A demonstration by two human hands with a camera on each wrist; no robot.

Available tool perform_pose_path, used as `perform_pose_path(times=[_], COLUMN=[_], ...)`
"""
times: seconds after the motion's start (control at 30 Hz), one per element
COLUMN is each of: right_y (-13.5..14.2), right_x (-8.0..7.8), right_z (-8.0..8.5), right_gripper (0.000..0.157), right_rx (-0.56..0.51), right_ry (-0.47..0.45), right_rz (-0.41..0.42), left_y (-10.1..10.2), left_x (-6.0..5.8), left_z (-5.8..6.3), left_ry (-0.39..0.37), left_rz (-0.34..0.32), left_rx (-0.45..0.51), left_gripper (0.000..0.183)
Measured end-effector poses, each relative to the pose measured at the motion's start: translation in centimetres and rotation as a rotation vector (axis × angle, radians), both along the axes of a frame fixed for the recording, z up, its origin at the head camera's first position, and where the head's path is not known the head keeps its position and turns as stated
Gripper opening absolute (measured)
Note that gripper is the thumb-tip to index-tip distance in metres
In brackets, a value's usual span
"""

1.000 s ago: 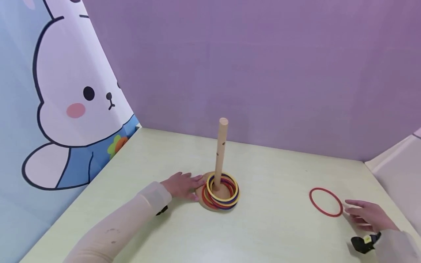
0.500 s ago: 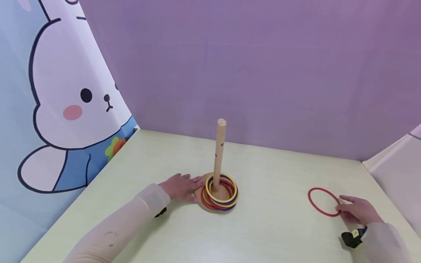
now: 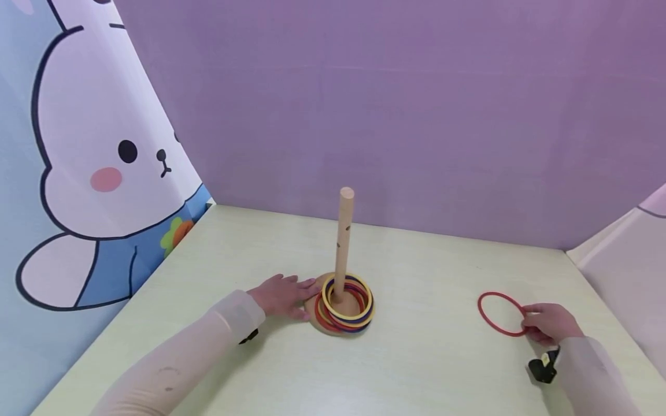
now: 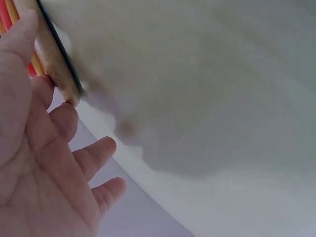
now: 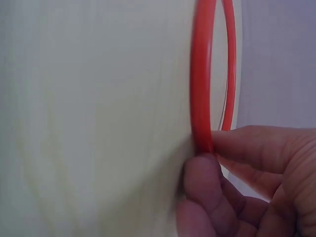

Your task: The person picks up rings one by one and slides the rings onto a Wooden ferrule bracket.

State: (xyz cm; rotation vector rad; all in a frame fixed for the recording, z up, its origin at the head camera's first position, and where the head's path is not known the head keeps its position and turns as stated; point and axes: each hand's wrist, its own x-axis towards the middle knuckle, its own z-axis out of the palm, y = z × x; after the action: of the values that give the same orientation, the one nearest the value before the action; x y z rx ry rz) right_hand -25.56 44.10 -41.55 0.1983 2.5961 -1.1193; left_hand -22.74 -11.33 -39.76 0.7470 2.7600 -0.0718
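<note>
A wooden peg (image 3: 344, 242) rises from a round wooden base (image 3: 342, 308) in the middle of the table. Several thin rings (image 3: 370, 300) in yellow, blue and red lie loosely stacked around its foot. My left hand (image 3: 281, 296) rests at the left rim of the base, fingers spread and fairly straight; the left wrist view shows fingertips against the base edge (image 4: 54, 61). Over on the right, my right hand (image 3: 552, 323) pinches the near right side of a single red ring (image 5: 201, 74) between thumb and fingers. That ring is tilted a little, close over the table.
A pale wooden table (image 3: 416, 358) carries everything. Behind it hangs a purple cloth wall (image 3: 390, 115). A cartoon-printed cloth (image 3: 88, 144) borders the left side, and a pale cloth (image 3: 629, 260) the right.
My right hand has moved left to the red ring and taken hold of its edge; the ring has shifted slightly. My left hand stays at the base. The head view has turned slightly.
</note>
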Motion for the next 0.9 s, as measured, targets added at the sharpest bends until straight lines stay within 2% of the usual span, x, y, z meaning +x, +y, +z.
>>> perform_pose_path(times=[0.13, 0.33, 0.47, 0.67, 0.9], right_y=[-1.1, -3.3, -5.0, -6.7, -7.5], right_x=[-0.1, -0.4, -0.4, -0.1, 0.1], right_z=[0.2, 1.1, 2.0, 2.7, 2.9], right_gripper=[0.049, 0.046, 0.042, 0.035, 0.042], right_rx=[0.023, 0.036, 0.012, -0.045, -0.024], right_ry=[0.000, 0.004, 0.002, 0.045, 0.015], right_rz=[0.030, 0.065, 0.082, 0.137, 0.185], left_y=[-0.1, -0.1, -0.1, -0.1, -0.1], left_x=[-0.1, -0.1, 0.0, 0.2, 0.0], left_z=[0.2, 0.1, 0.2, 0.5, 0.3], left_ry=[0.020, -0.001, -0.005, 0.024, 0.035], left_rz=[-0.020, -0.007, -0.008, -0.029, -0.035], left_rx=[-0.031, -0.023, -0.004, -0.018, -0.031], left_gripper=[0.072, 0.072, 0.072, 0.072, 0.072])
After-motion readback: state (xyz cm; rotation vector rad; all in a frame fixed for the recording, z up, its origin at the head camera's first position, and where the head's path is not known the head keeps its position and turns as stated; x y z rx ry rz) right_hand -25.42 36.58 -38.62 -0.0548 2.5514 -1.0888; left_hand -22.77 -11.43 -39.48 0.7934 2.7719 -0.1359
